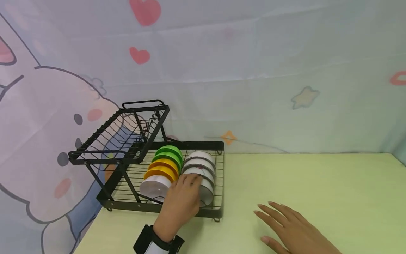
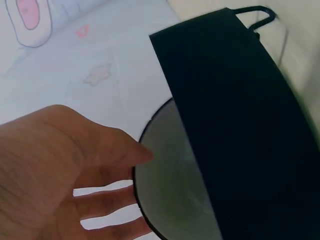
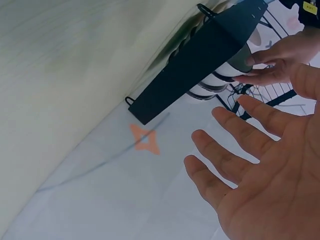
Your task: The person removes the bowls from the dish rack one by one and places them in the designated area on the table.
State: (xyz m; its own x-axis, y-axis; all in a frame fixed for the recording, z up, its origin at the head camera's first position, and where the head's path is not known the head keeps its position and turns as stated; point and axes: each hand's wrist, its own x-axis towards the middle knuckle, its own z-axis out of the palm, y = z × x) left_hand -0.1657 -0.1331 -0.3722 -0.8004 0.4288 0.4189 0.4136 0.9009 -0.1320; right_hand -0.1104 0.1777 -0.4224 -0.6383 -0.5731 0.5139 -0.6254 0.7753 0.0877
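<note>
At the front of the dish rack's [image 1: 207, 212] lower tier, my left hand [image 1: 182, 201] grips the rim of the nearest white bowl [image 1: 207, 192] in the right row. In the left wrist view the thumb lies over the inside of that bowl [image 2: 167, 170], with the fingers behind its dark rim. The bowl stands on edge, with several white bowls [image 1: 200, 155] lined up behind it. Beside them stand green bowls [image 1: 168, 150], yellow bowls [image 1: 161, 170] and a pale bowl [image 1: 154, 187]. My right hand [image 1: 291, 231] hovers over the table, fingers spread, holding nothing.
A raised upper wire tier [image 1: 118, 130] of the black rack overhangs the left side. The pale yellow-green table [image 1: 304, 183] extends to the right. Behind stands a printed cloth backdrop [image 1: 253, 70] with hearts and a rabbit.
</note>
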